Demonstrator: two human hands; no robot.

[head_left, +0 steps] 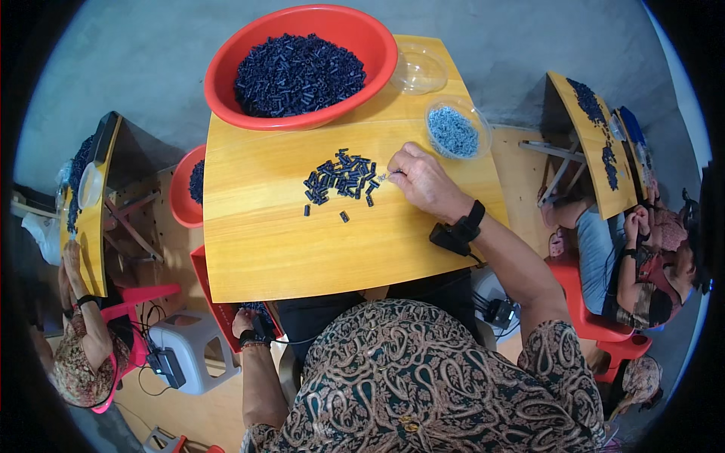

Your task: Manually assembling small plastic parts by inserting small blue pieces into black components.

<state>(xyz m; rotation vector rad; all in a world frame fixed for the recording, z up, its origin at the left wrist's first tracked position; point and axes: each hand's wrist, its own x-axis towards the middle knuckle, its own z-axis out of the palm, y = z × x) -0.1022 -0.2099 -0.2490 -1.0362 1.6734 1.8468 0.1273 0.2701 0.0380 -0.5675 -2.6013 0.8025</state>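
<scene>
My right hand (425,180) is over the table at the right edge of a loose pile of small dark blue tube-shaped pieces (340,178). Its thumb and fingers are pinched together, with small pale, shiny bits showing at the tips, too small to name. Down at the left, below the table's front edge, my left hand (244,322) is at a red bin (214,291) that has dark pieces inside. Its fingers are mostly hidden, so what they hold does not show. A clear round tub (483,136) of small light blue-grey pieces (451,130) stands beyond my right hand.
A large red basin (226,90) heaped with dark pieces stands at the table's far left. Behind the tub lies a clear plastic lid or bowl (419,69). Another red basin (180,198) is beside the yellow table (302,257). Other people sit at tables on both sides.
</scene>
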